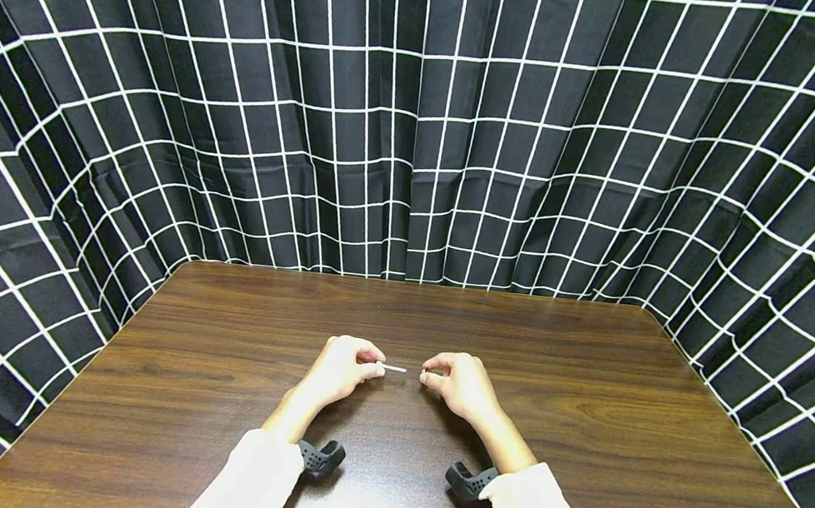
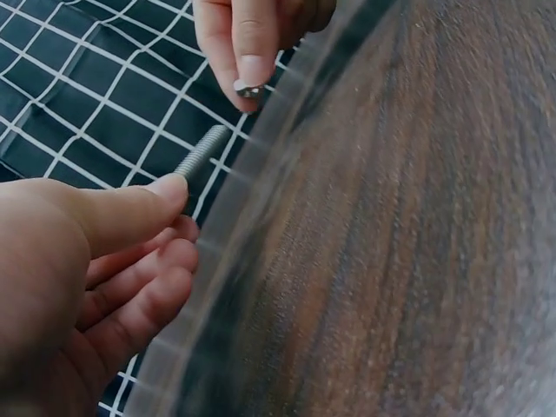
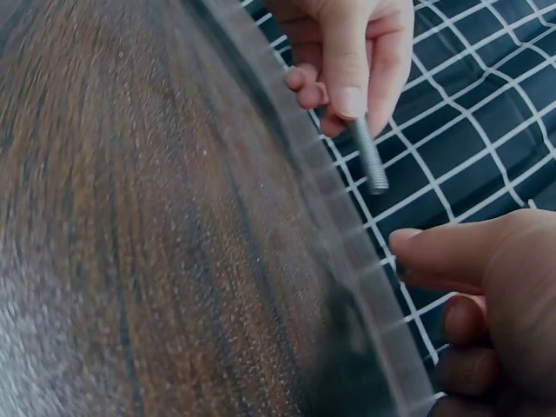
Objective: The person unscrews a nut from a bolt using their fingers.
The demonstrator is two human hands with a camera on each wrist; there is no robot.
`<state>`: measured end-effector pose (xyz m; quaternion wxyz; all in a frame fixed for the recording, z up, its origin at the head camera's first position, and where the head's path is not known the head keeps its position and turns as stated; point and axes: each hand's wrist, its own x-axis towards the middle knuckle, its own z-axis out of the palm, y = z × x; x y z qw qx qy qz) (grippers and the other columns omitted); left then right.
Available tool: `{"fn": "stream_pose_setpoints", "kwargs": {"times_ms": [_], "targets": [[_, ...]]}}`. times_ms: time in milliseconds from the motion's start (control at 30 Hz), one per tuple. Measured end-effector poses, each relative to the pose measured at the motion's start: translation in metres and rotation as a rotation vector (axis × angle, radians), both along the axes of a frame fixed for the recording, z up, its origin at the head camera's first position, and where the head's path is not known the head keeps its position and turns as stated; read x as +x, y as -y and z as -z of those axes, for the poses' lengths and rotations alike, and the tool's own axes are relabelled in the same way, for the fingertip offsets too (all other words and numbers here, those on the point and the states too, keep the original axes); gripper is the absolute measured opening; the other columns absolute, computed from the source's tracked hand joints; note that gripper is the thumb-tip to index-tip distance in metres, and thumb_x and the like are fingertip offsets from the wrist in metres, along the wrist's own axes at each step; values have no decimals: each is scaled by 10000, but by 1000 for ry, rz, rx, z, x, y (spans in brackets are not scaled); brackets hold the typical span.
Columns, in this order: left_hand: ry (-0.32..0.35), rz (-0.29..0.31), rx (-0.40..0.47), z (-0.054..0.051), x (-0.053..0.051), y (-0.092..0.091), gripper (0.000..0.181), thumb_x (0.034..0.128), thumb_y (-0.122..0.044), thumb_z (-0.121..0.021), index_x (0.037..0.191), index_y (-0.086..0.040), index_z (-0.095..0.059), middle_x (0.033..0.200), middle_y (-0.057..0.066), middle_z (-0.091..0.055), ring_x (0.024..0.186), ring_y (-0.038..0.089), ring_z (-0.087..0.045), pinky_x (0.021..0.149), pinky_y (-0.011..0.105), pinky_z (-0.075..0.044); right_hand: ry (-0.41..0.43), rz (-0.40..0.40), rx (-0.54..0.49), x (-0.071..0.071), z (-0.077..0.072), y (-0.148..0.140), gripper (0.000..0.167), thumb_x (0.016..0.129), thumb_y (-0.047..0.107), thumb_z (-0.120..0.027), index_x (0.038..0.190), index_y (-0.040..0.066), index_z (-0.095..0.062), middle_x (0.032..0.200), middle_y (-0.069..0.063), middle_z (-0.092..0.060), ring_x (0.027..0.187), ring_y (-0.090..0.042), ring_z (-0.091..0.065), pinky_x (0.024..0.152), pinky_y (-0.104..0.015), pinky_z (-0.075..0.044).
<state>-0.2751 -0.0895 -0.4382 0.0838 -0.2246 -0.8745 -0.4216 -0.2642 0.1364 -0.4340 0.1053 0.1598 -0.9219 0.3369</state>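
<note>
My left hand (image 1: 340, 368) pinches a silvery threaded bolt (image 2: 203, 151) between thumb and fingers. The bolt's free end points toward my right hand (image 1: 464, 384); its other end is hidden in the grip. A small shiny metal nut (image 2: 248, 89) is pinched between the right thumb and forefinger. In the right wrist view the thumb mostly hides that nut, while the bolt (image 3: 372, 165) shows its threaded tip. A short gap separates bolt and nut. Both hands are above the middle of the brown table (image 1: 400, 320).
Dark curtains (image 1: 435, 140) with a white grid surround the table's back and sides. Each wrist wears a dark strap mount, one on the left (image 1: 321, 457) and one on the right (image 1: 470, 481). Bright glare lies on the near tabletop.
</note>
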Motion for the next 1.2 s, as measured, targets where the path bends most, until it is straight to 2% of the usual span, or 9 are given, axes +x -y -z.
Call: {"fn": "stream_pose_setpoints", "kwargs": {"times_ms": [100, 233, 400, 467, 600, 667, 900, 1200], "targets": [[33, 15, -22, 1, 0, 0, 102, 812, -64, -765, 895, -19, -726, 769, 14, -702, 557, 102, -607, 515, 230, -483, 4, 5, 42, 1, 2, -1, 99, 784, 133, -781, 878, 111, -762, 670, 36, -636, 611, -116, -536, 573, -328, -438], [-3, 11, -95, 4, -1, 2, 81, 800, -91, -777, 850, -65, -720, 735, -37, -686, 589, 40, -573, 558, 236, -475, 32, 5, 71, 1, 5, -1, 105, 778, 150, -792, 877, 125, -768, 859, -6, -729, 764, -170, -649, 669, -362, -494], [-57, -2, -179, 6, -1, 2, 97, 771, -135, -799, 792, -137, -704, 720, -84, -686, 662, 41, -591, 635, 272, -466, 59, 9, 99, 1, 7, -1, 112, 775, 167, -798, 880, 142, -769, 843, 12, -723, 741, -162, -631, 648, -362, -481], [-77, -25, -213, 7, -1, 2, 104, 762, -166, -808, 785, -163, -707, 734, -91, -688, 689, 66, -611, 654, 296, -475, 61, 15, 111, 1, 8, -2, 113, 775, 171, -799, 883, 150, -770, 851, 12, -725, 757, -167, -643, 655, -367, -489], [-109, -108, -315, 6, 1, 2, 110, 743, -257, -822, 781, -239, -721, 787, -126, -657, 798, 114, -612, 707, 342, -473, 60, 22, 125, 1, 9, -2, 122, 775, 169, -801, 893, 157, -774, 908, 0, -735, 827, -177, -668, 693, -377, -505], [-104, -133, -345, 6, 2, 2, 113, 735, -275, -827, 778, -258, -724, 791, -123, -627, 815, 130, -596, 710, 356, -465, 60, 25, 129, 2, 9, -2, 129, 773, 167, -803, 899, 158, -776, 896, 3, -733, 796, -167, -660, 668, -371, -500], [-77, -107, -388, 8, 1, 2, 116, 741, -263, -826, 763, -268, -712, 741, -162, -564, 708, 62, -559, 655, 309, -452, 62, 42, 144, 3, 10, 0, 152, 770, 171, -804, 920, 166, -778, 791, 43, -704, 706, -125, -611, 590, -356, -473], [-34, -76, -360, 9, 0, 4, 100, 750, -216, -816, 796, -222, -727, 733, -141, -602, 685, 55, -561, 638, 302, -448, 48, 57, 133, 4, 11, 2, 154, 760, 183, -811, 912, 189, -784, 924, -10, -737, 835, -201, -683, 613, -389, -500]]}}
